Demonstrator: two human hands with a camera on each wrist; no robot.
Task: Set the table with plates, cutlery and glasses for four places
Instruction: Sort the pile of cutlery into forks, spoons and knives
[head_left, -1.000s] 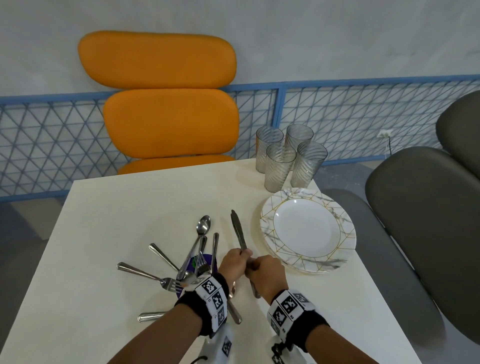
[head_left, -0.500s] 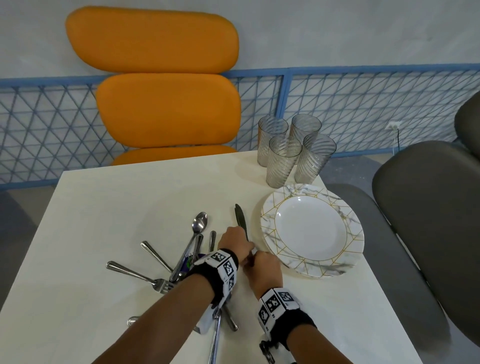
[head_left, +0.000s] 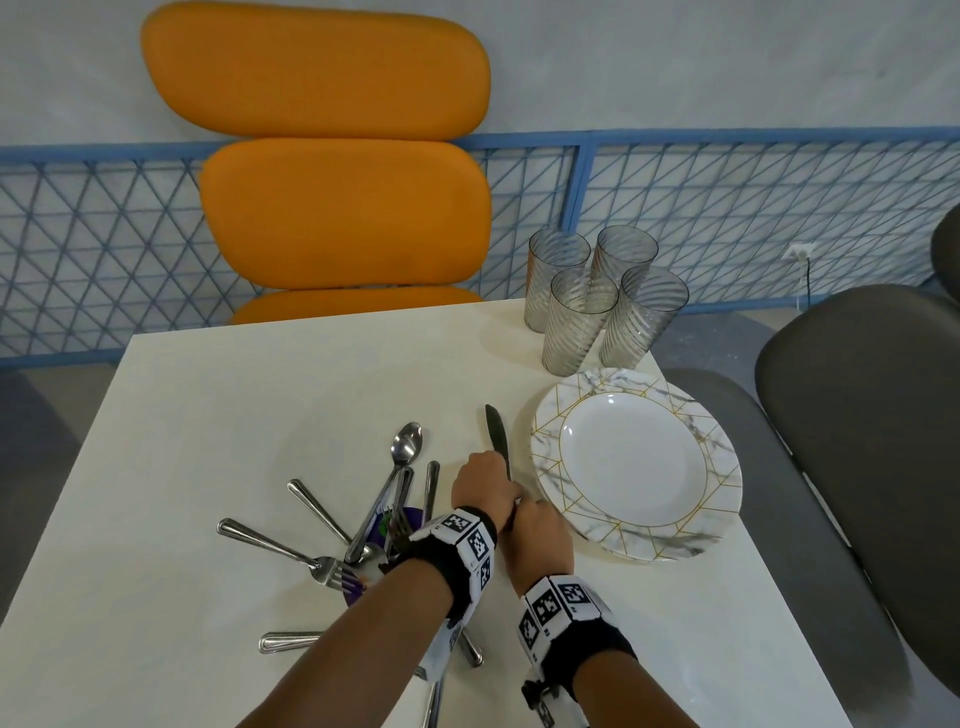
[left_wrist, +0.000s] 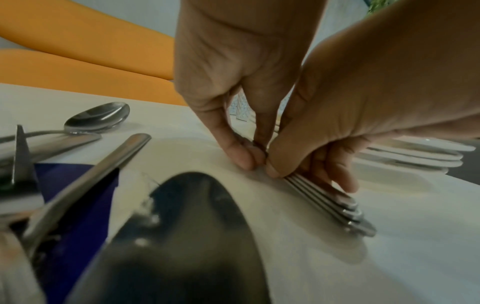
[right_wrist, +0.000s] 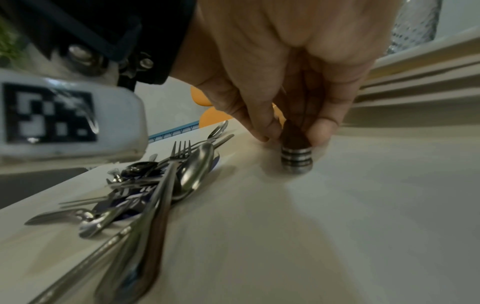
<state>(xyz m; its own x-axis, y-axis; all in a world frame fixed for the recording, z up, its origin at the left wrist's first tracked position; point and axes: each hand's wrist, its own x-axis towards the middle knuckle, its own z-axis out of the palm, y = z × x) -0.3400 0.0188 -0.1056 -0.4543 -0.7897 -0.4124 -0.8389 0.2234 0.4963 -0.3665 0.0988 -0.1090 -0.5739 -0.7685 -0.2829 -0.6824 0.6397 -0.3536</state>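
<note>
A bundle of several table knives (head_left: 497, 436) lies on the white table (head_left: 234, 415), just left of the stack of marbled plates (head_left: 717, 431). My left hand (head_left: 483, 483) pinches the bundle near its middle. My right hand (head_left: 540, 540) grips the handles just behind it. In the left wrist view my left hand (left_wrist: 250, 151) meets the right hand (left_wrist: 306, 174) over the stacked knife handles (left_wrist: 332, 203). The right wrist view has my right hand (right_wrist: 293, 133) curled round the handle ends (right_wrist: 297, 160), which touch the table. Several ribbed glasses (head_left: 582, 322) stand behind the plates.
A loose pile of forks (head_left: 332, 564) and spoons (head_left: 405, 447) lies on a purple cloth (head_left: 410, 519) under my left forearm. An orange chair (head_left: 337, 208) stands at the far side and a grey chair (head_left: 862, 415) at the right edge.
Both hands have kept hold of the knives and shifted them slightly right, close to the plates. My left forearm now reaches further forward over the cutlery pile.
</note>
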